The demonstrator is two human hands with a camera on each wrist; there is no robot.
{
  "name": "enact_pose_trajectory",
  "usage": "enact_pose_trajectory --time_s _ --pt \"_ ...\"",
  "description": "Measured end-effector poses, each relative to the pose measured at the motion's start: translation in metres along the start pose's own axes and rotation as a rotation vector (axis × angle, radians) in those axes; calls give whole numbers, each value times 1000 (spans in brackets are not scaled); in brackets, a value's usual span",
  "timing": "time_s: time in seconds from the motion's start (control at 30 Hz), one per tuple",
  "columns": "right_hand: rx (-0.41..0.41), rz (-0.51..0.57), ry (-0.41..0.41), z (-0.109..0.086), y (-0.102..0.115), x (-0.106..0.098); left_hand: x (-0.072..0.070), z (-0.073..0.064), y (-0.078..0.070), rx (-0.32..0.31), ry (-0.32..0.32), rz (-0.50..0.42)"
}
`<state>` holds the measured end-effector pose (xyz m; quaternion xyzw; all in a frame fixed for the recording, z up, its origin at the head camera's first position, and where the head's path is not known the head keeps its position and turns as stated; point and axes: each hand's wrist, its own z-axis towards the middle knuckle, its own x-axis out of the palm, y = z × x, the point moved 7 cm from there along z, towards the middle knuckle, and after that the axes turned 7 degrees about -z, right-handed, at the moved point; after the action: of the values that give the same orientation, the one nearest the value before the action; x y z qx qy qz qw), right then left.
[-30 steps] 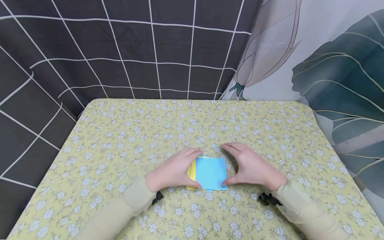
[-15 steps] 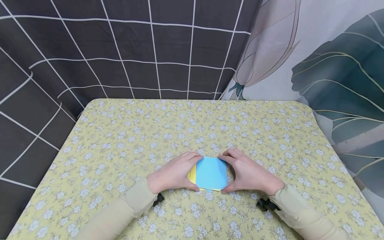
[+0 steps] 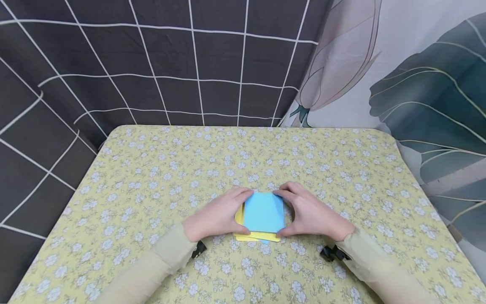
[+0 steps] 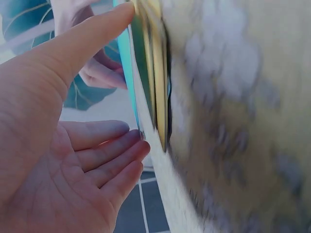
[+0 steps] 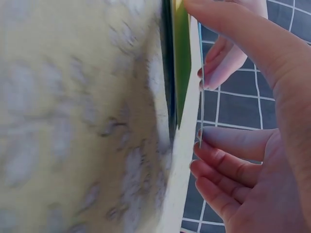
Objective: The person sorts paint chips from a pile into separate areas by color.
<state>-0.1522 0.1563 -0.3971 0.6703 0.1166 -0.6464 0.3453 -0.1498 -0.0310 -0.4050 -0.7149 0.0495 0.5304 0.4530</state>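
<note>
A square blue card (image 3: 263, 213) lies between my two hands over a small stack of yellow cards (image 3: 262, 236), whose left and near edges show beneath it. My left hand (image 3: 218, 213) holds its left side, thumb at the near corner and fingertips at the far one. In the same way my right hand (image 3: 313, 213) holds the right side. In the left wrist view the blue card (image 4: 127, 63) stands a little apart from the layered stack (image 4: 158, 73). Edge-on in the right wrist view, it is a thin line beside my fingertips (image 5: 206, 150).
A yellow flowered cloth (image 3: 171, 160) covers the table. Behind it hangs a dark cloth with white grid lines (image 3: 159, 55); a leaf-patterned curtain (image 3: 436, 97) is at the right. Each wrist wears a black strap mount (image 3: 334, 253).
My right fingers, earlier spread off the far edge, have come in to the blue card's corners. Both hands have shifted it slightly away from me and left, baring the stack's near edge.
</note>
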Motion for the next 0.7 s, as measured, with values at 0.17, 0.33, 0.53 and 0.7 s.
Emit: enact_pose_trajectory --time_s 0.17,0.33,0.53,0.7 --pt "3 11 -7 25 0 1 -15 2 17 -39 -36 -13" --pt "-8 30 -16 59 1 2 -32 3 39 -97 -75 -3" --pt "-37 43 -49 93 7 -5 -54 2 59 -125 -134 18" --pt "-45 25 -46 120 10 -6 -78 2 73 -144 -177 0"
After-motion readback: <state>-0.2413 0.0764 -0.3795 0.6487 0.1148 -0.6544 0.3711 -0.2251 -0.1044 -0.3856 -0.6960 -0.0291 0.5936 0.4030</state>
